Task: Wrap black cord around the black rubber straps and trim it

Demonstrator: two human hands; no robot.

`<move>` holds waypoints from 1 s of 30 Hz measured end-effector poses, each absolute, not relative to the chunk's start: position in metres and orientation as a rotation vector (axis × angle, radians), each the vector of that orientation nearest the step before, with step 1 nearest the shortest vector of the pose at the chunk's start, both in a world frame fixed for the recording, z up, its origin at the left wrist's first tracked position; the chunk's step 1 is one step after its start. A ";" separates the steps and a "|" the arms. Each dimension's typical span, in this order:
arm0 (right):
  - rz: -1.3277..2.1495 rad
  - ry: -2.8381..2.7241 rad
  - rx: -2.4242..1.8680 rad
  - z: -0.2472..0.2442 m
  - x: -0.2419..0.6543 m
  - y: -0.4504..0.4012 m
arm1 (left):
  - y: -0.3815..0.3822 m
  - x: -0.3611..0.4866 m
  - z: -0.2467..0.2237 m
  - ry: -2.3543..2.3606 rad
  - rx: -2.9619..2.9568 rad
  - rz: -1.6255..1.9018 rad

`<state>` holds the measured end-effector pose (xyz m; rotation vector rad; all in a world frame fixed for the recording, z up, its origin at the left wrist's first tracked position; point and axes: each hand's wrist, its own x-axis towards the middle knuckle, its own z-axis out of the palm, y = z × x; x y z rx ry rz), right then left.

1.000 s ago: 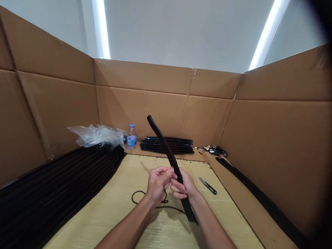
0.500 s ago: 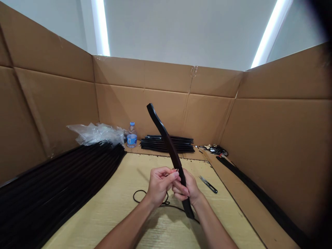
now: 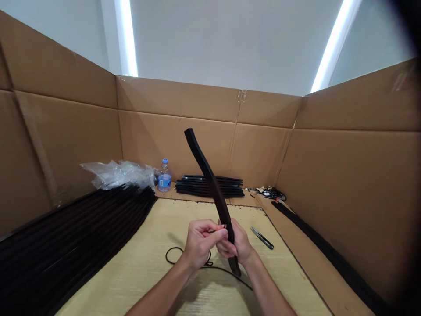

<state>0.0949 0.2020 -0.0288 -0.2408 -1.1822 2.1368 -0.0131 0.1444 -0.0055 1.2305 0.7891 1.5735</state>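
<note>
A long, slightly curved black strip (image 3: 212, 182) stands tilted in front of me, its top leaning left. My right hand (image 3: 238, 243) is wrapped round its lower part. Against the strip's left side, my left hand (image 3: 202, 241) pinches the end of a thin black cord, of which only a small bit shows at the fingertips. The cord (image 3: 226, 271) lies in loops on the yellowish board below my hands and runs off to the lower right. Small black-handled snips (image 3: 262, 238) lie on the board to the right of my right hand.
Many long black strips (image 3: 82, 245) cover the left side. At the back are clear plastic bags (image 3: 120, 174), a water bottle (image 3: 165, 176), stacked black strips (image 3: 184, 186) and a tangle of cords (image 3: 274, 193). Another long strip (image 3: 315, 237) lies right. Cardboard walls (image 3: 204, 136) enclose the board (image 3: 144, 259).
The view has shifted slightly, so most things appear a little lower and further left. The strip has tilted slightly in my hands; both hands keep nearly the same hold.
</note>
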 end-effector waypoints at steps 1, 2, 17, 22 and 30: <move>2.121 -1.189 -0.235 -0.029 0.095 0.202 | 0.144 -0.013 -0.007 0.788 1.234 1.565; 2.106 -1.195 -0.235 -0.029 0.095 0.202 | 0.144 -0.013 -0.008 0.790 1.236 1.563; 1.933 -1.304 -0.291 -0.026 0.097 0.199 | 0.148 -0.014 -0.012 0.685 1.264 1.498; 1.788 -1.372 -0.287 -0.021 0.096 0.197 | 0.146 -0.013 -0.007 0.659 1.277 1.514; 1.705 -1.438 -0.344 -0.022 0.095 0.202 | 0.144 -0.012 0.005 0.744 1.301 1.639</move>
